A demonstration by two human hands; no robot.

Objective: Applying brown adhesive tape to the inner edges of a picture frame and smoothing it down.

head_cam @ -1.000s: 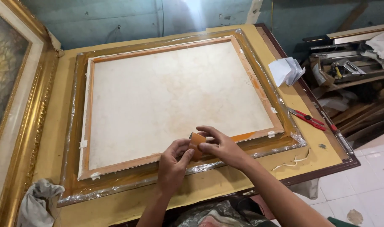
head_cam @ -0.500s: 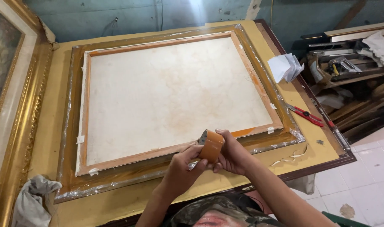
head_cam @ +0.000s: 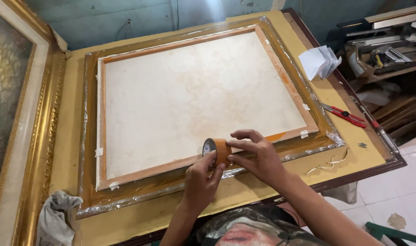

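A roll of brown tape (head_cam: 217, 151) stands on edge above the near rail of a picture frame (head_cam: 90, 136) lying face down on the table. The frame's pale canvas back (head_cam: 194, 95) faces up, and clear plastic wrap covers its rails. My left hand (head_cam: 202, 181) grips the roll from below. My right hand (head_cam: 255, 155) holds it from the right side, fingers across its rim. Both hands are together at the frame's near edge.
A yellow-topped table (head_cam: 353, 150) carries red-handled cutters (head_cam: 347, 115), folded white paper (head_cam: 319, 61) and a scrap of white cord (head_cam: 326, 164). A gilded framed painting (head_cam: 16, 114) leans at left with a grey rag (head_cam: 55, 218) below. Cluttered shelves (head_cam: 385, 54) stand at right.
Both hands lifted the tape roll off the frame's near rail, turned it on edge, and now hold it slightly higher and further left over that rail.
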